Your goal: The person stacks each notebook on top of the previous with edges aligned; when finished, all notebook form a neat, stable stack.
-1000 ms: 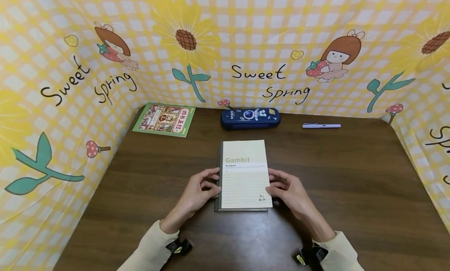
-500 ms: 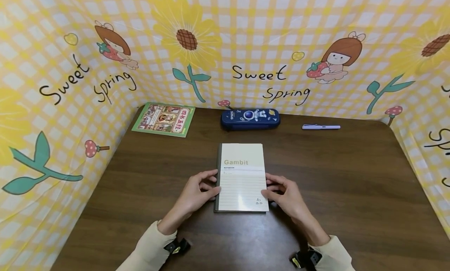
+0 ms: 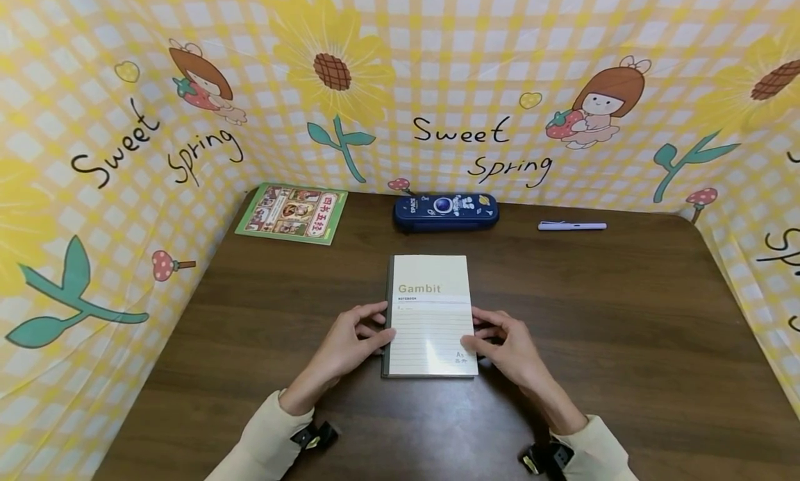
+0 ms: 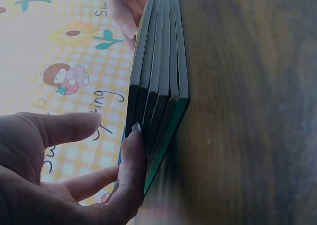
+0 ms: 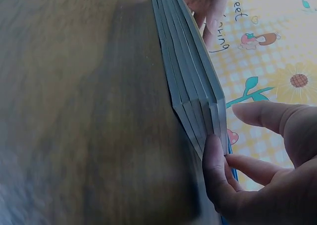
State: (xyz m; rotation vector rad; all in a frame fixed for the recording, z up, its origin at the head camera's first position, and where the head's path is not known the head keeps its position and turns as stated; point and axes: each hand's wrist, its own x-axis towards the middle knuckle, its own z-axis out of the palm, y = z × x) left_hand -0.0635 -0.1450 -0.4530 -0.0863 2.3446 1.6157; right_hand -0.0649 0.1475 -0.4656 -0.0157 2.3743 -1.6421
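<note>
A stack of several notebooks (image 3: pixel 431 318) lies in front of me in the head view, with a cream "Gambit" cover on top. My left hand (image 3: pixel 350 339) is at its dark spine side, and my right hand (image 3: pixel 512 346) at the opposite side. In the left wrist view, fingers (image 4: pixel 131 160) touch the dark spines (image 4: pixel 153 111) while the thumb stands apart from them; the lowest notebook shows green. The right wrist view has fingers (image 5: pixel 215 160) against the page edges (image 5: pixel 190 61), thumb likewise apart. Both thumbs overlap the top cover's margins in the head view.
A blue pencil case (image 3: pixel 446 212) with space pictures stands at the back of the brown table (image 3: pixel 625 328). A green-bordered picture book (image 3: pixel 292 213) lies back left, a lavender pen (image 3: pixel 571 225) back right. A yellow checked cloth (image 3: pixel 437 64) hangs behind and at both sides.
The top notebook, which jutted out to the right, has shifted toward me and left and now lies nearly even with the stack. My right hand has moved slightly left with it.
</note>
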